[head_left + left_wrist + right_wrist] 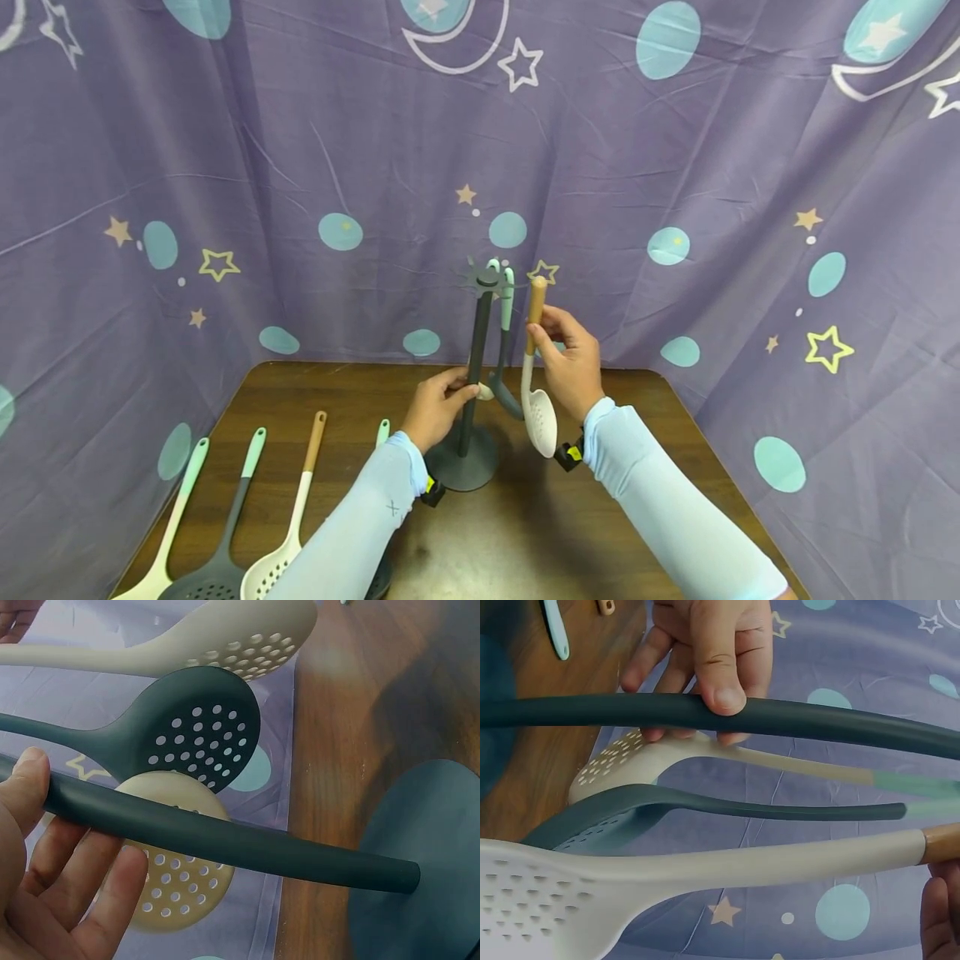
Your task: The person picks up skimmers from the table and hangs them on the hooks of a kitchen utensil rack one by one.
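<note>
Landmark: the stand [478, 342], upright on the wooden table [622, 517]. Head view, left to right. Far left of stand and nearer the camera: pale utensil [178, 508] with mint handle, lying flat, lower end cut off by the frame. Next toward stand: dark perforated skimmer [229, 533], mint handle, also cut off. Then white perforated turner [300, 504], wooden handle, angled up toward stand's base. Just left of stand base: another mint-handled utensil [383, 432], mostly hidden behind the left sleeve [360, 517].

Left hand [441, 408] is at the stand's post, low to mid height; thumb on one side, fingers curled round the other, so clamped on the post.

Just right of the post: cream skimmer [667, 757], mint handle, hanging from stand's top, partly behind the post in head view. Right of that, dark slotted ladle [154, 716], mint handle, hanging from the same top.

Right of stand, beside the hanging pair: white slotted spoon [542, 417], held head down, bowl clear of the table. Right hand [573, 358] pinches its wooden handle [537, 302], thumb and fingers clamped on it. Can't tell if handle tip touches stand's hooks
</note>
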Motion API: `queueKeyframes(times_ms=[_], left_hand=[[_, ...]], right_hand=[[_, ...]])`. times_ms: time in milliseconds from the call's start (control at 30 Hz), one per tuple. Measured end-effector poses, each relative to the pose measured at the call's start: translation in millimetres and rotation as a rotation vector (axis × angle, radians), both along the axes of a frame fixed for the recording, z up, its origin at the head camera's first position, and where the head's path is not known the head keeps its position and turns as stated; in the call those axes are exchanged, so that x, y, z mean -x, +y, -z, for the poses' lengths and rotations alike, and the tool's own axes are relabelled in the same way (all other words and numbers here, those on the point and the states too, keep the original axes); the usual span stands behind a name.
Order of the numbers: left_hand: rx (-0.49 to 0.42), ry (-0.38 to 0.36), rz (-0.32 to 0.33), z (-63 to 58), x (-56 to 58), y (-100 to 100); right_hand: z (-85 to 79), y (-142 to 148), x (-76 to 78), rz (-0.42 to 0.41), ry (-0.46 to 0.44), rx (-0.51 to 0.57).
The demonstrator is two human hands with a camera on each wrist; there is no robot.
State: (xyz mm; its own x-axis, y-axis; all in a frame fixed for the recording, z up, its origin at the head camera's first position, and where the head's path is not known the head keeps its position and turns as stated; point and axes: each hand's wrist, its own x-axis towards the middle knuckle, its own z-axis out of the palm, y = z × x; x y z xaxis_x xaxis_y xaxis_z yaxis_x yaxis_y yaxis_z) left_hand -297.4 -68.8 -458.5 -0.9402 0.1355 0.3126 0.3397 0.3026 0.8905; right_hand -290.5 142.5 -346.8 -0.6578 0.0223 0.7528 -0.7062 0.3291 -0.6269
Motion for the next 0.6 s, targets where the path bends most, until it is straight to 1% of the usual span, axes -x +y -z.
queueKeyframes(times_ms=[67, 167, 300, 500, 600], left_hand=[[-0.002, 0.003, 0.002, 0.4, 0.5, -0.7], [0.007, 0.002, 0.000, 0.5, 0.6, -1.7], [0.028, -0.008, -0.006, -0.2, 0.1, -2.2], [0.036, -0.009, -0.006, -2.2, -0.2, -1.5], [0.038, -0.008, -0.007, -1.6, -0.3, -1.1]], right_hand=[[6.9, 2.2, 7.4, -0.005, 0.016, -0.012], [6.9, 2.2, 6.9, -0.016, 0.059, -0.028], [5.6, 1.8, 5.5, -0.019, 0.086, -0.049], [3.0, -0.4, 5.3, -0.010, 0.068, -0.072], [2.8, -3.0, 6.2, -0.029, 0.051, -0.074]])
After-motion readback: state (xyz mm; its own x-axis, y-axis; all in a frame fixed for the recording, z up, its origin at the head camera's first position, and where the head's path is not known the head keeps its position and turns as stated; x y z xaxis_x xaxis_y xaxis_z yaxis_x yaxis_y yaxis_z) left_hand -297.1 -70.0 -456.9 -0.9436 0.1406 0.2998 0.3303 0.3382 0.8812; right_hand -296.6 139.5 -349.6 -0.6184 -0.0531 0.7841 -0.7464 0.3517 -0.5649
